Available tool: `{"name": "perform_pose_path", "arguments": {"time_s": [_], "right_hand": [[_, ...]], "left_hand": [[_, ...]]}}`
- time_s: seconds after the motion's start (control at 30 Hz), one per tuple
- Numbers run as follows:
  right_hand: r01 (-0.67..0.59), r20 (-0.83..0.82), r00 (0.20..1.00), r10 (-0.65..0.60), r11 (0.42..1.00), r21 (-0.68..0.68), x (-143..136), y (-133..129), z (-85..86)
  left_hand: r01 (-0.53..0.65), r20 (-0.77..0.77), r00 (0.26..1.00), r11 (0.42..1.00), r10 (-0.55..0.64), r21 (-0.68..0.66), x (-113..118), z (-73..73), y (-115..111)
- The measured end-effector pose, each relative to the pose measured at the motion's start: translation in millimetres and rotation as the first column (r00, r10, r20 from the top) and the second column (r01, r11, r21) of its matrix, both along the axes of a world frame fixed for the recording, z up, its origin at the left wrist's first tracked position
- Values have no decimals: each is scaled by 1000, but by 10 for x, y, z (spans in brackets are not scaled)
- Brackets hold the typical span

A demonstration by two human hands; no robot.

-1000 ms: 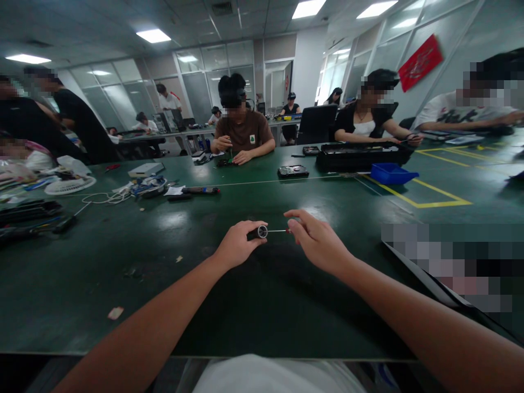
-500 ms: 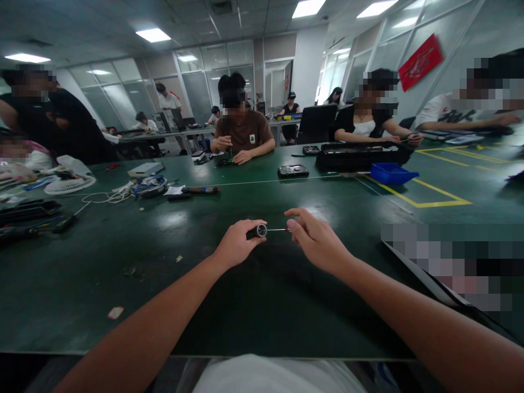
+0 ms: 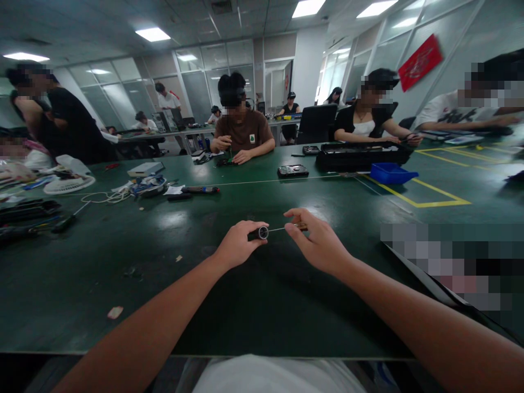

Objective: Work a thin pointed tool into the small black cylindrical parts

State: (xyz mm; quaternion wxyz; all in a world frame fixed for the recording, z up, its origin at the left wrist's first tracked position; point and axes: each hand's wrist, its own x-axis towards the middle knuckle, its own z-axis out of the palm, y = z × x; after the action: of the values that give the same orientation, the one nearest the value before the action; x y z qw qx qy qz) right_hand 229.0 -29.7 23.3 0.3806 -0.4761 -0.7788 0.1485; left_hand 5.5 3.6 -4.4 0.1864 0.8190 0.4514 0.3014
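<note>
left hand clamped on black cylinder | right hand gripping screwdriver, right of cylinder | hard drive beyond cylinder, blue bin beyond-right | green table beneath, glass partitions far behind

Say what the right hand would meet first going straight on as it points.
Leading with its tool, the right hand would probably meet the black cylinder in the left hand; depth is unclear.

- Single head-worn view, looking forward and down across green worktable.
- Left hand and right hand near, mid-frame.
- Wide coverage: wearer's white clothing at bottom edge, distant glass partitions, ceiling lights up top.
</note>
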Motion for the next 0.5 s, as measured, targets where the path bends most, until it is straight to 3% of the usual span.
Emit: {"name": "perform_pose_path", "arguments": {"time_s": [0.27, 0.5], "right_hand": [[-15, 67, 998, 14, 1000, 13, 3, 15, -20], [-55, 2, 999, 55, 999, -3, 0, 3, -13]], "left_hand": [[10, 3, 1000, 1000, -10, 13, -5, -50, 23], [-21, -11, 1000, 1000, 21, 8, -13, -24, 14]]}}
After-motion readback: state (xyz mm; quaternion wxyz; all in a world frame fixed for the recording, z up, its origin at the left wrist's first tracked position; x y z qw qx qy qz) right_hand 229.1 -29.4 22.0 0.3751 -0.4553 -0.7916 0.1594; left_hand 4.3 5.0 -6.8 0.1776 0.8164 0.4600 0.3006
